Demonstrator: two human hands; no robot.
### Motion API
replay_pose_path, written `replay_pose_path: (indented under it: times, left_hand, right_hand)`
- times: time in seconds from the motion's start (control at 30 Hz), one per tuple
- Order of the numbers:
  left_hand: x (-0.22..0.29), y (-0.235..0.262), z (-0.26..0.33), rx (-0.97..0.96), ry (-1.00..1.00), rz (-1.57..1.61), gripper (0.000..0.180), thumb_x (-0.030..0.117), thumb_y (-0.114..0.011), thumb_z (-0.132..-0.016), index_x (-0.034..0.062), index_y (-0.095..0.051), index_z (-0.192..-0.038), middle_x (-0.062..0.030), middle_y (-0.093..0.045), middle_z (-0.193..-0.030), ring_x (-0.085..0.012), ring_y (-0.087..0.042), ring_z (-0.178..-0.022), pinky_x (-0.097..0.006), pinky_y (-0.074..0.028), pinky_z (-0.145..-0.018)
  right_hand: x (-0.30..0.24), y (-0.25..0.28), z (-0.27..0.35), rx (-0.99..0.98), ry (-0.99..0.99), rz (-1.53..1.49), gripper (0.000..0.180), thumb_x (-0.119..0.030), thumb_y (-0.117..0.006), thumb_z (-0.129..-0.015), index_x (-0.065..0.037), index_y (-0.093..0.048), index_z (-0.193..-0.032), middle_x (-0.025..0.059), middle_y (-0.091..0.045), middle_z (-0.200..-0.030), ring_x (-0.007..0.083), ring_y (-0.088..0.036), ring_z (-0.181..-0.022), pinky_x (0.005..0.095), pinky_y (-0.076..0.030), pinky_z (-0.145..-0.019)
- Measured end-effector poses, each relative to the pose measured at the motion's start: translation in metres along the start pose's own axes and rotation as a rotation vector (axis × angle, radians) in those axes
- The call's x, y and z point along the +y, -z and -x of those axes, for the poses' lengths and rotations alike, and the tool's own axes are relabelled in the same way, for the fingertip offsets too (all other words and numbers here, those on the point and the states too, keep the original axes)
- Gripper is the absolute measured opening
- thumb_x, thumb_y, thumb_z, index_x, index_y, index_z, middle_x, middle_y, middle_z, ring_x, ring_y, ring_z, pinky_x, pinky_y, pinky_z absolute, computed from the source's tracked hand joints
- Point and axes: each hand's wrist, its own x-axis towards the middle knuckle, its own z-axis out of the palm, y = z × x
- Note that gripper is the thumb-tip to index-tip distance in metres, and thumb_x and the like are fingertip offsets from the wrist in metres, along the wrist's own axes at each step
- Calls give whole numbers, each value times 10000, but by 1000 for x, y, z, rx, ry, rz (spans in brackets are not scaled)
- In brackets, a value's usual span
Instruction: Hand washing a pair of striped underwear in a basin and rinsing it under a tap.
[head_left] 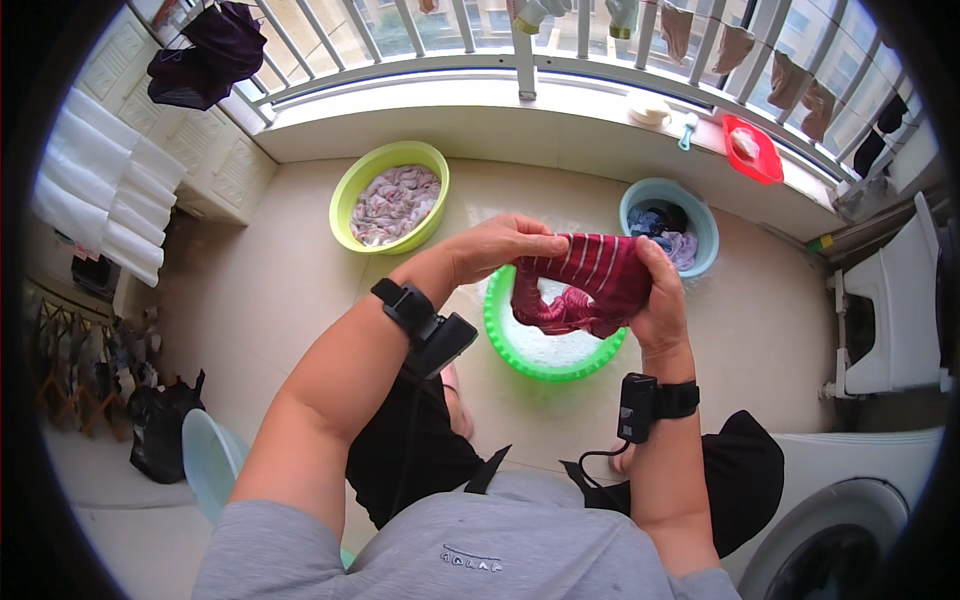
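Both hands hold a wet dark-red striped garment (590,285) over the green basin (545,355) of soapy water: the left hand (500,245) has its fingers pinched shut on the top edge, the right hand (660,300) is closed around its side. Washing looks midway; the yellow-green basin (390,195) and blue basin (668,222) each hold more clothes.

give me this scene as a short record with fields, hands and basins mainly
left hand: grips the left edge of a dark red striped garment
right hand: grips the garment's right side
under the garment: bright green basin with soapy water
far left: lime green basin holding pale cloth
far right: blue basin holding dark and lilac clothes
ledge: red dish
lower right: washing machine
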Motion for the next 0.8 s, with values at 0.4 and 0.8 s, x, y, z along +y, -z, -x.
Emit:
replay_pose_path:
  times: [0.4,0.8]
  left_hand:
    - [5,-10,-10,-21,-193,15,203,212,-671,-786,49,-572,-856,-13,-589,-797,-82,-548,-724,-223,-438,-680]
    - [-22,10,-8,-31,-98,253,326,159,-594,-843,33,-498,-1127,-44,-606,-982,-121,-590,-845,-268,-476,-787]
  right_hand:
    - [15,-1,-2,-141,-65,224,156,-158,-583,-839,-33,-563,-930,40,-605,-832,103,-571,-736,237,-467,-692]
    - [-1,13,-11,170,184,9,144,-181,-467,-911,-56,-537,-901,30,-618,-836,112,-591,-739,248,-476,-674]
